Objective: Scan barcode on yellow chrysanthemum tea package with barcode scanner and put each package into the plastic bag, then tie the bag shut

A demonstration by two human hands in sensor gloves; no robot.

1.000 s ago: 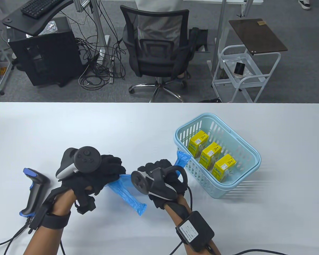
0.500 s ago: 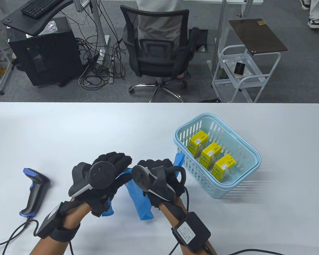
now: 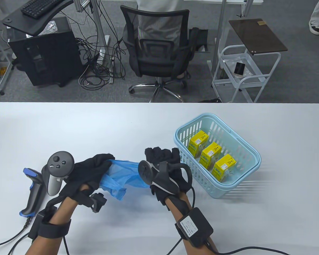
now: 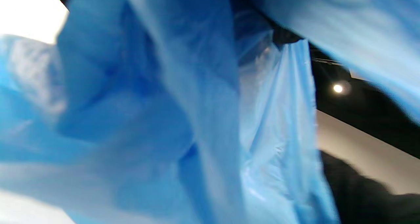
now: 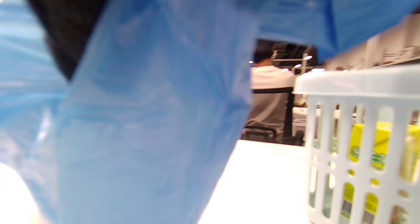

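Observation:
A thin blue plastic bag (image 3: 122,176) is stretched between both hands above the table's near middle. My left hand (image 3: 94,166) grips its left end and my right hand (image 3: 162,159) grips its right end; a loose flap hangs down between them. The bag (image 4: 183,119) fills the left wrist view, and the bag (image 5: 137,119) covers most of the right wrist view. Three yellow tea packages (image 3: 211,156) stand in a pale blue basket (image 3: 240,183) to the right. The barcode scanner (image 3: 33,191) lies on the table left of my left hand.
The basket (image 5: 357,86) stands close to my right hand, with yellow tea packages (image 5: 380,142) behind its slats. Cables trail off both wrists toward the near edge. A black office chair (image 3: 155,47) and a white cart (image 3: 244,71) stand beyond the table (image 3: 95,124).
My hands have moved apart, the left one swinging left and turning over, and the bunched bag has been pulled out wide between them. The right hand rose slightly toward the basket.

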